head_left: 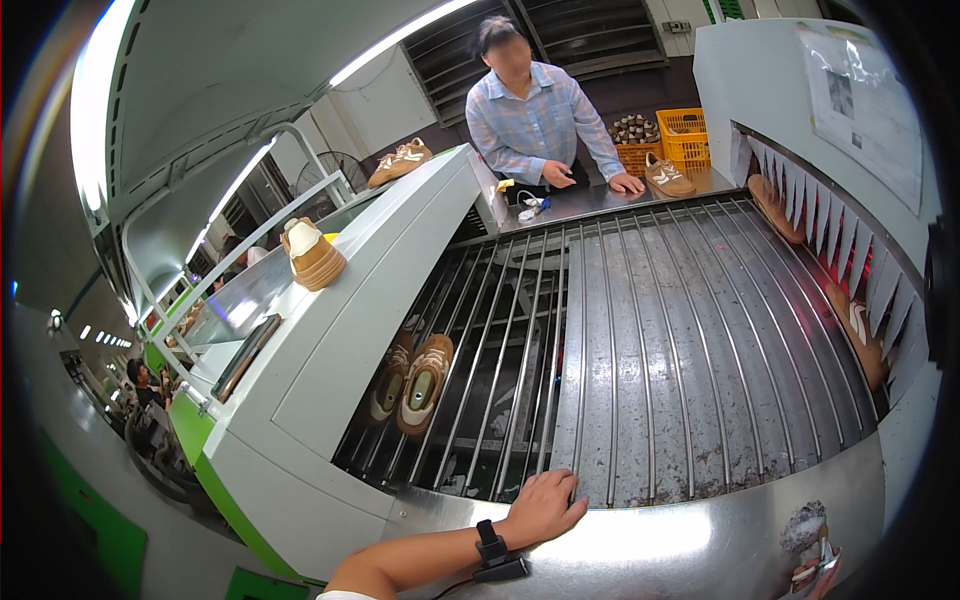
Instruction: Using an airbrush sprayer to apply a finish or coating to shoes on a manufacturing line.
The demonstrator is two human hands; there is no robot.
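My left hand (543, 508) rests on the near metal ledge (640, 545) beside the conveyor's rods, its fingers extended over the edge and holding nothing. A black band circles that wrist. At the lower right, a small pinkish patch, possibly my right hand (826, 578), shows beside a shiny object I cannot make out; its fingers are unclear. A grey fuzzy clump (803, 526) lies just above it. Two tan shoes, one in plain sight (427, 385) and one in shadow (388, 388), sit on the rods at left. Another two, one far (775, 208) and one near (858, 335), lean by the strip curtain.
Across the conveyor (660, 360), a person in a checked shirt (535, 120) rests one hand near a tan shoe (668, 178). More shoes, one near (312, 255) and one far (400, 163), stand on the white machine housing (350, 340). Crates (683, 140) stand behind.
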